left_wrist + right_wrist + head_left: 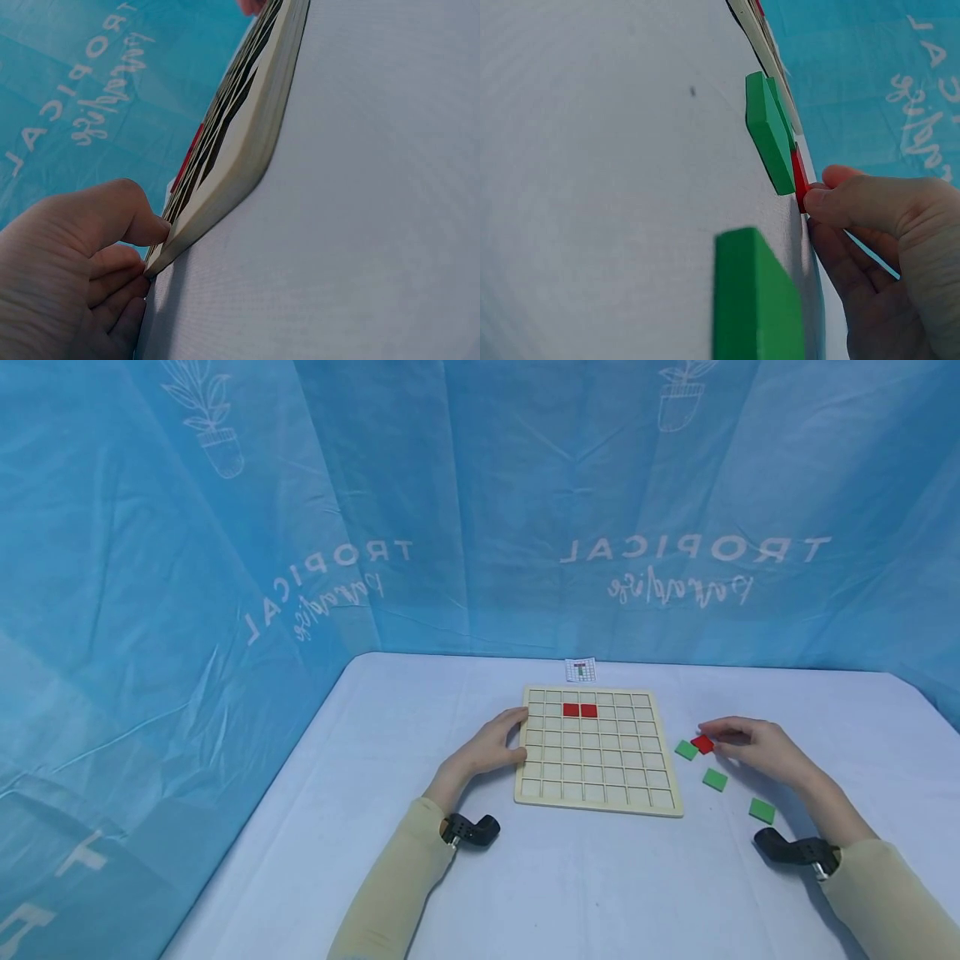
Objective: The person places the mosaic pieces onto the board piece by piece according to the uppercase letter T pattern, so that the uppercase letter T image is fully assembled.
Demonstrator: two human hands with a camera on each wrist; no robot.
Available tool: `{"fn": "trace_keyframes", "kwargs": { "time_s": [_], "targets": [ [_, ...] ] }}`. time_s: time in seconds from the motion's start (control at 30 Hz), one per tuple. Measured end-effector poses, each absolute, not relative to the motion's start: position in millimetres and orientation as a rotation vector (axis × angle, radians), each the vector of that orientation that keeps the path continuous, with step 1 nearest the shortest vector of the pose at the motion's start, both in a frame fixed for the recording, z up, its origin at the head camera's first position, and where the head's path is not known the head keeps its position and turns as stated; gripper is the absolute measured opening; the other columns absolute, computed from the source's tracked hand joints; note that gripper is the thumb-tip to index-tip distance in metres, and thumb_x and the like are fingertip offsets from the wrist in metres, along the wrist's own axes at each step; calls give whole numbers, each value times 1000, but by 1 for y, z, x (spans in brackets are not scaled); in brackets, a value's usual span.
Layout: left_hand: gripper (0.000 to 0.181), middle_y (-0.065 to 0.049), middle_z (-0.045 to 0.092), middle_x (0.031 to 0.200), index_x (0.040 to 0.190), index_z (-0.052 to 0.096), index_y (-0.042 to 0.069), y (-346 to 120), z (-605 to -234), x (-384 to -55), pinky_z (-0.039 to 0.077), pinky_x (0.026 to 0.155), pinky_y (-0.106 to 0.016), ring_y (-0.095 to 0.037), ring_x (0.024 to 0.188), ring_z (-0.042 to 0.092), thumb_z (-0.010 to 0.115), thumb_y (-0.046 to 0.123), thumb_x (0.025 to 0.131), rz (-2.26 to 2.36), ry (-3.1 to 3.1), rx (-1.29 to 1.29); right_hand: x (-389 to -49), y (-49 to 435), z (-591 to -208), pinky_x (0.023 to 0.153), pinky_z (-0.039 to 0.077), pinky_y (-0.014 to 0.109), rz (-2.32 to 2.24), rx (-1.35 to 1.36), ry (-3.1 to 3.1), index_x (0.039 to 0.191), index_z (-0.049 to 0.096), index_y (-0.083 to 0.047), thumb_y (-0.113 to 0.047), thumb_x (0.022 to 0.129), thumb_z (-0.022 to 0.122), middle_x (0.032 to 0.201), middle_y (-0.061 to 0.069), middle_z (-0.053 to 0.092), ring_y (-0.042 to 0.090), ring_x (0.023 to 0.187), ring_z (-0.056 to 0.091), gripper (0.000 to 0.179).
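A pale wooden grid board (pixel 600 807) lies on the table, with two red square tiles (pixel 581 711) side by side in its second row from the far edge. My left hand (pixel 489 745) holds the board's left edge; the left wrist view shows the thumb (pixel 154 225) at the rim and the fingers curled beside it. Off the board's right side, my right hand (pixel 757 747) pinches a loose red tile (pixel 702 743) between thumb and fingers. That tile is next to a green tile (pixel 686 750). Two more green tiles, one (pixel 715 779) nearer and one (pixel 762 811) below the right wrist, lie apart.
Behind the board's far edge lies a small printed card (pixel 580 670) with a coloured T-shaped grid pattern. A white cloth covers the table (pixel 600 893). Blue printed curtains (pixel 510 510) hang along the back and left sides. Each wrist wears a black camera mount (pixel 472 831).
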State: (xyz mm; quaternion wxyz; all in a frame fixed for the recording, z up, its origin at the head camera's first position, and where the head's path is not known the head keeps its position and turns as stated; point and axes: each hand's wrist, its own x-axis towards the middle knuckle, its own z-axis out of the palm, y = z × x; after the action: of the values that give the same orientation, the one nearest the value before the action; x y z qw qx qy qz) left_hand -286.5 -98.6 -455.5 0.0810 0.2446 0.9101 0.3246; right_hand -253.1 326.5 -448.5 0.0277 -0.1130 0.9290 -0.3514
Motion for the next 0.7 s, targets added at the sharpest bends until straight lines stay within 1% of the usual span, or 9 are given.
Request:
{"fn": "trace_keyframes", "kwargs": {
  "time_s": [0.17,0.33,0.5,0.7],
  "targets": [
    [76,-9,28,152,147,31,4,-98,-456,-286,21,113,-33,-22,139,23,60,16,78,969,2720,720,-254,327,-450,94,43,56,-1094,-366,2860,126,58,2,-10,88,63,126,23,56,40,117,49,39],
    [76,-9,29,151,147,31,4,-99,-455,-286,21,113,-34,-23,139,23,60,15,78,975,2720,724,-256,326,-451,96,40,58,-1046,-402,2888,124,59,1,-4,86,64,125,23,56,42,119,46,39],
    [76,-9,29,151,147,31,4,-99,-454,-285,21,113,-34,-23,139,24,60,16,78,967,2723,737,-256,325,-452,93,41,59,-979,-445,2951,122,61,1,-2,84,66,121,23,58,42,114,50,38],
    [74,-11,30,150,146,32,1,-99,-454,-286,22,113,-34,-24,139,25,60,14,78,982,2716,754,-253,326,-452,91,42,61,-928,-445,3022,120,61,2,-4,83,68,114,22,61,41,108,53,38]
  ]
}}
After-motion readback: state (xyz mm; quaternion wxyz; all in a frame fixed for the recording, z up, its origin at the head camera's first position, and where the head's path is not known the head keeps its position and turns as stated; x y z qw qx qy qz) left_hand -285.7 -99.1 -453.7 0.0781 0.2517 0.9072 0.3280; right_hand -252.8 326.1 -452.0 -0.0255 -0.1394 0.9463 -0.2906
